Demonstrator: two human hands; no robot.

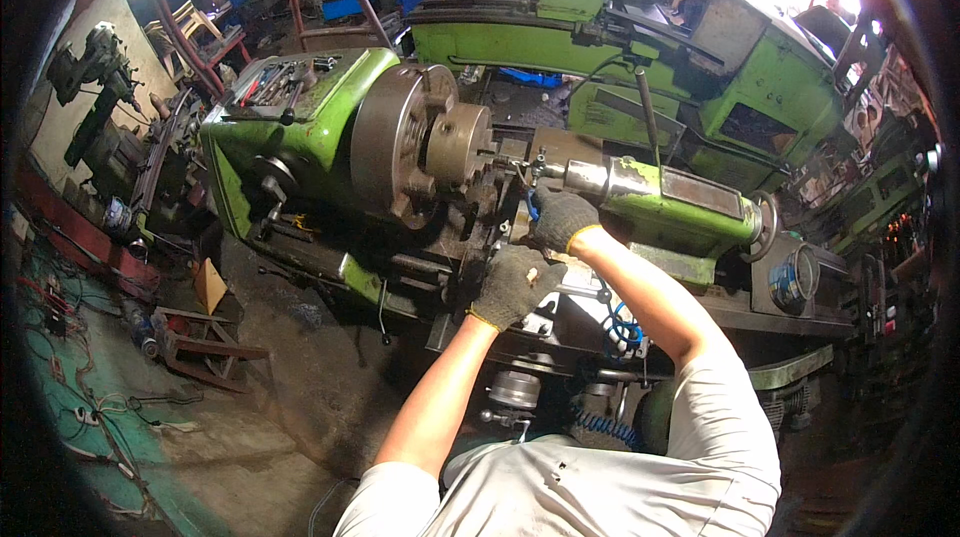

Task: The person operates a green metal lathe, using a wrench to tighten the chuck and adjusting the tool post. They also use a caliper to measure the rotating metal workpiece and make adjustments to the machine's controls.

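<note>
A green lathe stands before me, its large chuck (395, 137) gripping a round brown metal workpiece (460, 144). Facing it from the right is the tailstock (660, 197), with a bright steel quill (586, 177). My right hand (566, 219), in a dark knit glove, is closed beside the quill's tip. A slim blue piece (532, 203) shows at its fingers, its kind unclear. Lower and to the left, my left hand (515, 285), gloved alike, is curled over the carriage. Whatever it grips is hidden beneath the glove. A lever with a dark knob (603, 294) juts out beside it.
Loose tools (290, 82) lie on the headstock. A blue coiled hose (622, 325) hangs at the carriage front. The tailstock handwheel (766, 225) and a bucket (793, 277) are at right. Another green machine (500, 45) stands behind. Cables (95, 417) cross the floor at left.
</note>
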